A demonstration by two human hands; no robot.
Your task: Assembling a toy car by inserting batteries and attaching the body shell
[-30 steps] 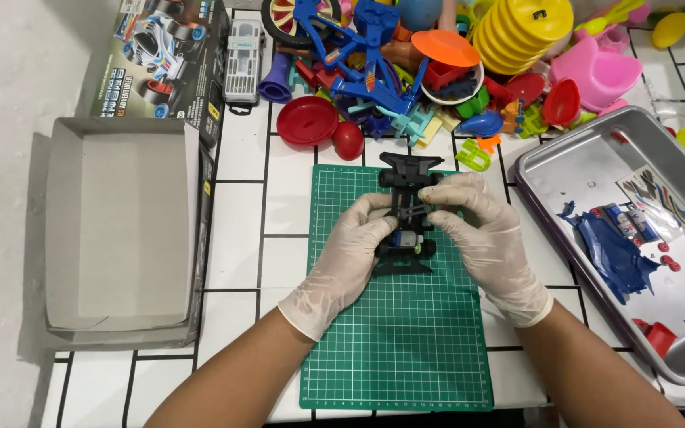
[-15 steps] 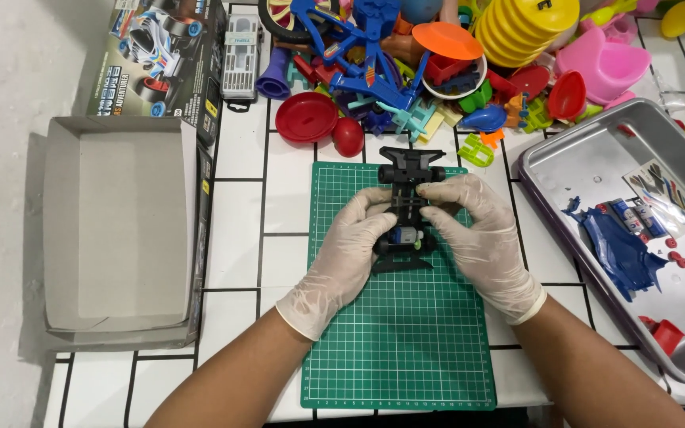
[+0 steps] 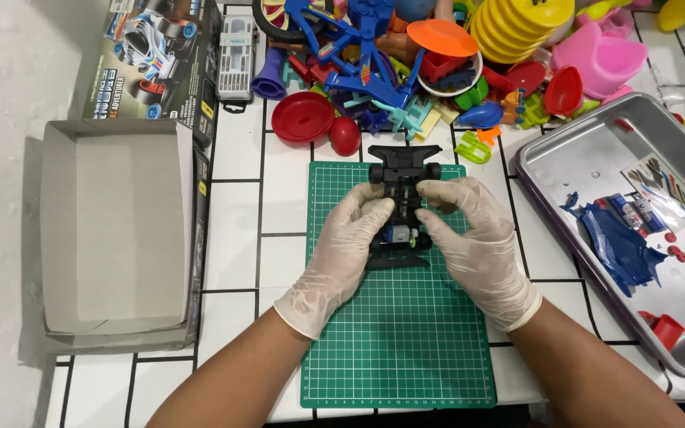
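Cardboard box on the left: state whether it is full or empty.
Empty: the cardboard box lies open beside the green mat, showing only its bare grey bottom.

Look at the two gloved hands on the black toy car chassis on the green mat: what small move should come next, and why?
Probably press the middle piece down. Both hands, left hand and right hand, pinch the black chassis from either side on the green cutting mat, fingertips meeting over its centre near the small motor.

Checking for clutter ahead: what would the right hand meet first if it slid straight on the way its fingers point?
The right hand points up-left across the black toy car chassis it already grips. Beyond that, probably the left hand's fingers, though depth is unclear.
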